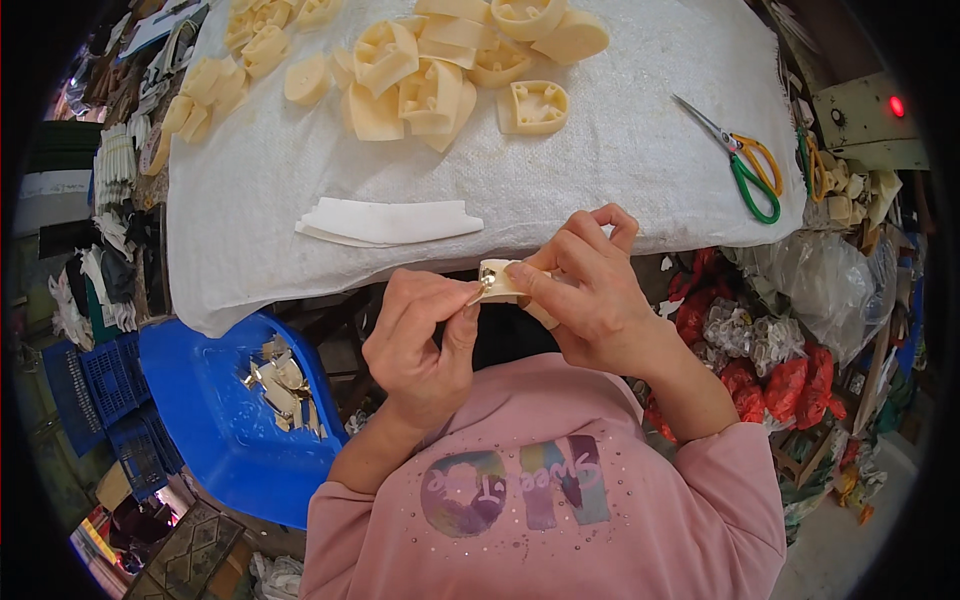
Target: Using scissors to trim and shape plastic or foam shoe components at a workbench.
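In front of my chest, just off the table's near edge, both hands hold a small curved cream strip (500, 290) with a shiny gold metal fitting (488, 277) on it. My left hand (425, 345) is closed, pinching the strip's left end between thumb and fingertips. At its other side my right hand (600, 295) grips it, thumb on top, while part of the strip hangs below those fingers. Beyond the hands, a flat stack of white curved strips (390, 222) lies near the table edge.
A white woven cloth covers the table (640, 130). Cream moulded blocks (430, 90) are heaped at its far side. Scissors (745, 165) with green and yellow handles lie at right. A blue plastic tub (220, 400) holding similar cream pieces (285, 385) stands left. Red bags (790, 385) sit right.
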